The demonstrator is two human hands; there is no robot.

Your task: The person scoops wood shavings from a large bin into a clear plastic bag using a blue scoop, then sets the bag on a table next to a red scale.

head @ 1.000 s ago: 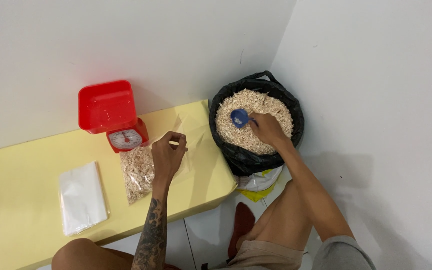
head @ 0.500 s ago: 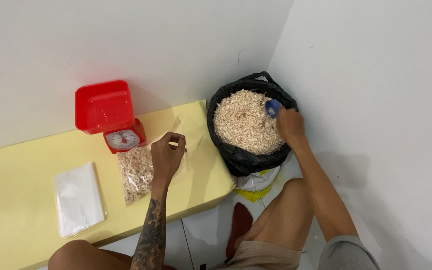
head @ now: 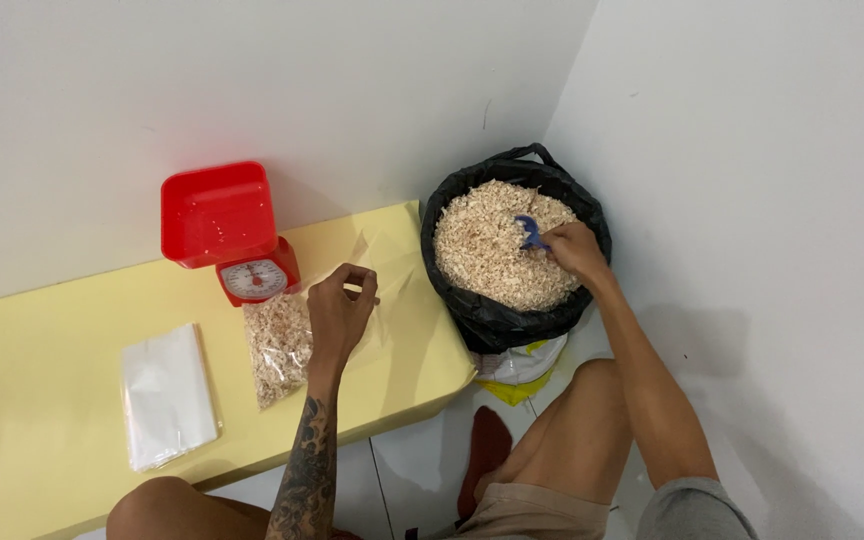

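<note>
We see a yellow table (head: 72, 420) carrying a red scale (head: 230, 232), a filled clear bag (head: 277, 345), a stack of empty bags (head: 165, 395); black sack (head: 517, 315) on the floor (head: 422, 470).

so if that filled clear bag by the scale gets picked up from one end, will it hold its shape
Probably not. The filled clear bag is thin film lying flat on the yellow table, so it would likely sag. Its pale flakes look loose and light, so they would probably slide to the lower end. I cannot tell if it is sealed, so it may spill.
</note>
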